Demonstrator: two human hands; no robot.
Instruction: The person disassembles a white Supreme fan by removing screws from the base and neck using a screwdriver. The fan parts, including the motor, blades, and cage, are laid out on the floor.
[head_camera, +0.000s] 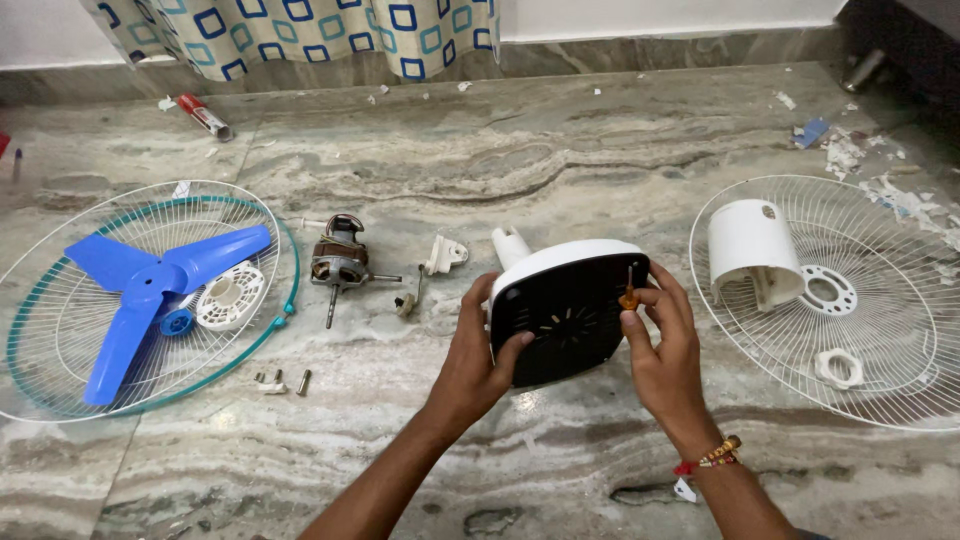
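My left hand (480, 345) grips the left edge of a fan base (565, 310), white with a black underside, tilted up so the underside faces me. My right hand (662, 340) holds a small screwdriver (629, 290) with an orange handle, its tip against the upper right of the black underside. A white neck piece (511, 245) sticks out from behind the base at its upper left.
On the marble floor lie a fan motor (340, 265), a white bracket (445, 254), small screws (285, 381), a blue blade (150, 290) on a teal-rimmed grille (60, 390) at left, and a white housing (750, 250) on a white grille (900, 360) at right. A curtain (300, 35) hangs behind.
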